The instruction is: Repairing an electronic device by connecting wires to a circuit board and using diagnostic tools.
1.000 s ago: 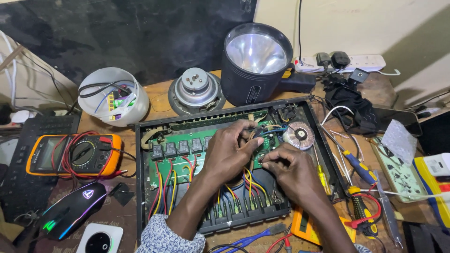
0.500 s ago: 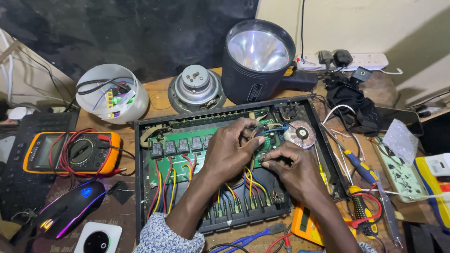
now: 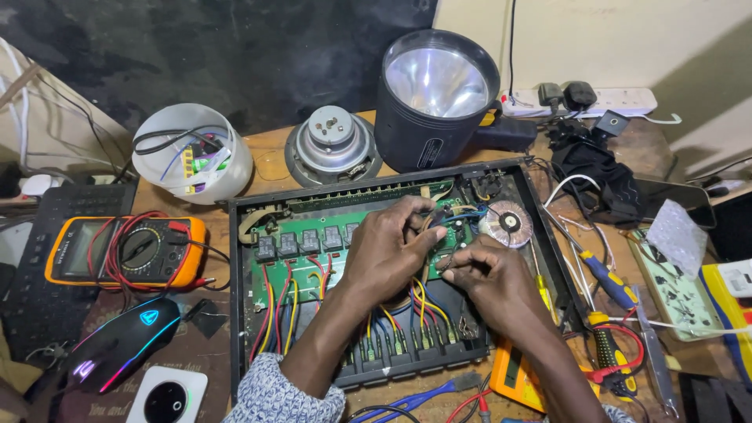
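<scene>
Both hands are down inside the open black chassis [image 3: 243,313] on the tabletop [image 3: 266,153]. The left hand [image 3: 388,251] curls over the green circuit board [image 3: 313,251], fingertips pinching wires. The right hand [image 3: 489,278] is bunched narrow beside it, near the toroidal transformer [image 3: 507,223]; what it grips is hidden.
</scene>
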